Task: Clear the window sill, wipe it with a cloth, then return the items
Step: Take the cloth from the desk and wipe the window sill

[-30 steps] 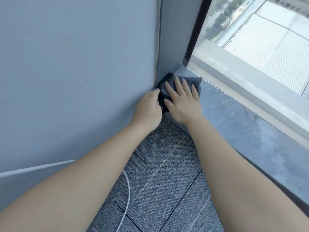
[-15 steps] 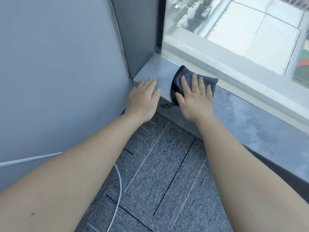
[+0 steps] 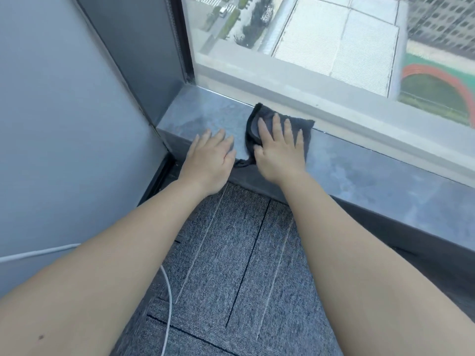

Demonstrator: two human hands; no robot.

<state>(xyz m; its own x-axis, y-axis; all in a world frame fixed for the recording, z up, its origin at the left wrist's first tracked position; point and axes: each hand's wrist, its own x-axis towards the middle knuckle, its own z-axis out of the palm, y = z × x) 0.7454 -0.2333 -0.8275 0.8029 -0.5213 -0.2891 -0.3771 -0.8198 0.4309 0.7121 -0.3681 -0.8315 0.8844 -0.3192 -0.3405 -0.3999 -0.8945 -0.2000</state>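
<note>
A folded dark grey cloth (image 3: 303, 124) lies on the grey stone window sill (image 3: 372, 176), close to its left end. My right hand (image 3: 279, 152) presses flat on the cloth with the fingers spread, pointing toward the glass. My left hand (image 3: 209, 160) rests flat on the sill's front edge just left of the cloth, holding nothing. A thin loop of the cloth hangs over the sill's edge between both hands. No other items stand on the visible sill.
A grey wall (image 3: 64, 124) and a dark window frame (image 3: 177, 47) close off the sill's left end. The window pane (image 3: 321, 34) runs along the back. A white cable (image 3: 167, 304) trails over the grey carpet (image 3: 231, 265) below.
The cloth and my right hand have slid rightward, out of the left corner and along the sill. My left hand moved from the wall corner onto the sill's front edge.
</note>
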